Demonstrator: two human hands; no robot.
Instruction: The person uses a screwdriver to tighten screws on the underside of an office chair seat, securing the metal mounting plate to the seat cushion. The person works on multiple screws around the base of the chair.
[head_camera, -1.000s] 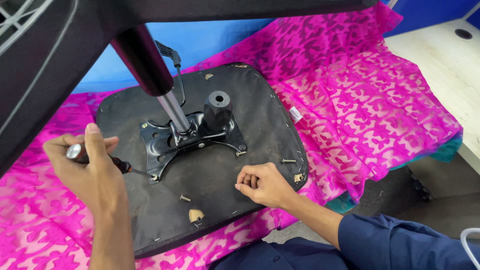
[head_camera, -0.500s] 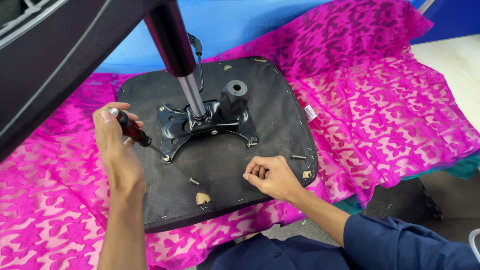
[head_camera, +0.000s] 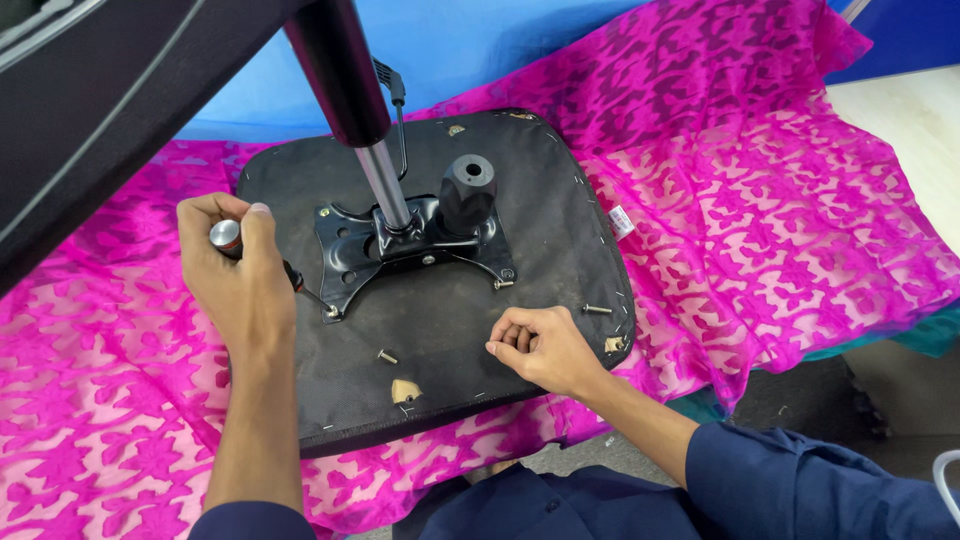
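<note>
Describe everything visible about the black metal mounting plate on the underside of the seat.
The mounting plate is black pressed metal with flared corners and holes, lying flat on the upturned black seat base. A chrome gas cylinder rises from its middle, a black knob beside it. The left hand sets a screwdriver at its front-left corner.

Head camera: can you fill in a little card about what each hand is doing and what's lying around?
Left hand: grips a screwdriver, tip at a corner of the metal plate
Right hand: rests on the black seat base, fingers curled
Loose screws: one near the middle, one by the right edge
Underneath: pink cloth
</note>
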